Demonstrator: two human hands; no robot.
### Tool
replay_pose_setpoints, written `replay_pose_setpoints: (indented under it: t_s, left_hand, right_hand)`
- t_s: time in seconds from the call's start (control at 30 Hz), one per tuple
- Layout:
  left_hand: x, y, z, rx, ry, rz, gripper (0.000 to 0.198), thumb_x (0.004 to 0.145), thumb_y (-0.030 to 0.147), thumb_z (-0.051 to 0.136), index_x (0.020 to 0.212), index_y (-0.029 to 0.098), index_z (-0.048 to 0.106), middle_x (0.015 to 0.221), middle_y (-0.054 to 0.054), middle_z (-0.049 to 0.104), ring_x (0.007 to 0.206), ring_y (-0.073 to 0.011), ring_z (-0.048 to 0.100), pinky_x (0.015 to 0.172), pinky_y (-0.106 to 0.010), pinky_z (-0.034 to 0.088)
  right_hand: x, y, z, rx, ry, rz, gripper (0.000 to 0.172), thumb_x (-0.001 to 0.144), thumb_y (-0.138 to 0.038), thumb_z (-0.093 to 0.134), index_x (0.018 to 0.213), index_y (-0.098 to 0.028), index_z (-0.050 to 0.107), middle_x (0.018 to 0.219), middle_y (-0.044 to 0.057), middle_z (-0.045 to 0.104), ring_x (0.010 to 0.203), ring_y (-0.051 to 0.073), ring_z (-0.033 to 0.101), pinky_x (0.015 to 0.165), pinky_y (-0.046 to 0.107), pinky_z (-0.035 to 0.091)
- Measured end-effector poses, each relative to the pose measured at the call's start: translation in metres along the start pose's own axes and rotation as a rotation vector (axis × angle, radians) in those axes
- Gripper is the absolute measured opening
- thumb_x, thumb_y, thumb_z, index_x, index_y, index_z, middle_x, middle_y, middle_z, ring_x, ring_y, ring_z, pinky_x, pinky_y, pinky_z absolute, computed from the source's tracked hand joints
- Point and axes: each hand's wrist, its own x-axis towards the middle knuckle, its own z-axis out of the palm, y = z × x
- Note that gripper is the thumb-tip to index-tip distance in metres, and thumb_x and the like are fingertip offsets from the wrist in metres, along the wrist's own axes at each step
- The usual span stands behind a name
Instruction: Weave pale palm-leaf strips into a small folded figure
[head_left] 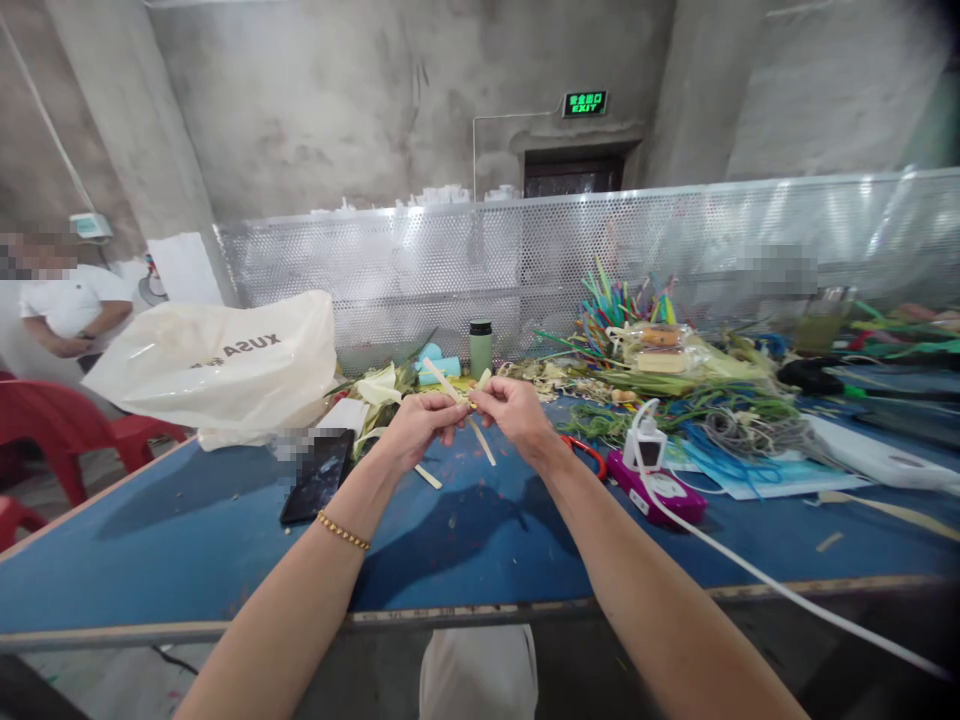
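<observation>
Pale leaf strips (472,402) between pinched hands (421,424) (519,410)

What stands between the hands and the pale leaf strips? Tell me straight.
Nothing visible. The left hand and right hand already pinch the pale leaf strips between their fingertips, above the blue table; the phone and power strip lie off to either side.

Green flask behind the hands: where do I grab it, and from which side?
Probably around the green flask at mid-body, below its dark cap, coming in from the picture's right. It stands upright and round, so fingers can wrap it; blue rolls crowd its other side.
</observation>
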Motion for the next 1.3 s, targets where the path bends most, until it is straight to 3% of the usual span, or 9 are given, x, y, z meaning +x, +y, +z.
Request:
replay_pose_setpoints:
  t_s: [0.2, 0.37, 0.5, 0.6, 0.7, 0.8, 0.93, 1.07, 1.3]
  left_hand:
    - [0.001, -0.001, -0.001, 0.010, -0.013, 0.007, 0.026, 0.066, 0.034, 0.076, 0.065, 0.010, 0.066, 0.058, -0.002, 0.060, 0.043, -0.0050, 0.045, 0.047, -0.022, 0.030]
    - [0.001, -0.003, -0.005, 0.114, 0.023, 0.013, 0.024, 0.070, 0.032, 0.072, 0.063, 0.011, 0.064, 0.051, -0.001, 0.057, 0.041, -0.0056, 0.044, 0.047, -0.022, 0.030]
    - [-0.001, -0.002, -0.002, 0.240, 0.013, 0.005, 0.024, 0.071, 0.032, 0.071, 0.060, 0.012, 0.062, 0.047, 0.001, 0.052, 0.040, -0.0061, 0.042, 0.046, -0.022, 0.027]
    - [-0.003, -0.001, 0.000, 0.275, -0.069, -0.012, 0.025, 0.070, 0.032, 0.071, 0.059, 0.012, 0.061, 0.046, 0.002, 0.049, 0.042, -0.0067, 0.041, 0.046, -0.022, 0.027]
    - [-0.004, -0.002, 0.001, 0.255, -0.138, -0.032, 0.022, 0.069, 0.031, 0.072, 0.063, 0.013, 0.063, 0.051, 0.002, 0.050, 0.046, -0.0065, 0.039, 0.048, -0.023, 0.027]
    - [-0.004, -0.002, 0.000, 0.224, -0.171, -0.022, 0.025, 0.071, 0.035, 0.071, 0.061, 0.013, 0.062, 0.052, 0.002, 0.048, 0.048, -0.0064, 0.038, 0.049, -0.023, 0.025]
    - [-0.004, -0.001, 0.000, 0.217, -0.093, -0.023, 0.029, 0.072, 0.039, 0.069, 0.061, 0.013, 0.063, 0.048, 0.004, 0.042, 0.046, -0.0060, 0.031, 0.047, -0.023, 0.019]
    - [-0.004, 0.001, 0.001, 0.235, -0.081, -0.079, 0.026, 0.068, 0.037, 0.072, 0.067, 0.011, 0.067, 0.047, 0.005, 0.040, 0.045, -0.0055, 0.028, 0.047, -0.023, 0.017]
    - [-0.006, 0.003, 0.002, 0.265, -0.109, -0.083, 0.030, 0.065, 0.038, 0.073, 0.060, 0.011, 0.062, 0.047, 0.006, 0.038, 0.045, -0.0049, 0.027, 0.046, -0.023, 0.016]
  right_hand:
    - [0.001, 0.004, 0.004, 0.004, 0.056, 0.021, 0.033, 0.074, -0.044, 0.064, 0.058, -0.018, 0.051, 0.050, -0.002, 0.053, 0.043, 0.010, 0.048, 0.046, 0.023, 0.037]
    - [0.003, 0.004, -0.004, -0.077, 0.011, 0.057, 0.042, 0.077, -0.054, 0.059, 0.058, -0.016, 0.056, 0.050, 0.000, 0.055, 0.041, 0.010, 0.046, 0.043, 0.023, 0.035]
    - [0.004, 0.002, -0.011, -0.261, 0.124, -0.084, 0.043, 0.082, -0.050, 0.054, 0.058, -0.015, 0.060, 0.052, 0.002, 0.057, 0.049, 0.012, 0.050, 0.050, 0.024, 0.036]
    - [0.003, 0.001, -0.009, -0.260, -0.038, -0.171, 0.030, 0.079, -0.041, 0.060, 0.067, -0.014, 0.066, 0.065, 0.004, 0.065, 0.061, 0.014, 0.055, 0.058, 0.024, 0.040]
    - [0.000, 0.000, -0.007, -0.215, -0.163, -0.125, 0.023, 0.075, -0.034, 0.061, 0.067, -0.013, 0.066, 0.064, 0.003, 0.065, 0.061, 0.013, 0.054, 0.057, 0.023, 0.040]
    - [-0.001, 0.000, -0.007, -0.174, -0.162, -0.075, 0.023, 0.074, -0.033, 0.060, 0.066, -0.013, 0.066, 0.062, 0.003, 0.063, 0.058, 0.012, 0.052, 0.055, 0.022, 0.039]
    - [-0.002, -0.002, -0.007, -0.133, -0.193, -0.035, 0.023, 0.074, -0.032, 0.059, 0.064, -0.012, 0.065, 0.061, 0.003, 0.063, 0.057, 0.011, 0.051, 0.054, 0.023, 0.038]
    - [-0.001, -0.001, -0.004, -0.146, -0.206, -0.073, 0.021, 0.074, -0.029, 0.056, 0.062, -0.013, 0.063, 0.060, 0.002, 0.061, 0.057, 0.011, 0.050, 0.055, 0.023, 0.037]
    - [0.000, 0.001, -0.003, -0.190, -0.136, -0.117, 0.019, 0.073, -0.030, 0.056, 0.062, -0.014, 0.058, 0.058, -0.001, 0.054, 0.055, 0.010, 0.044, 0.054, 0.022, 0.034]
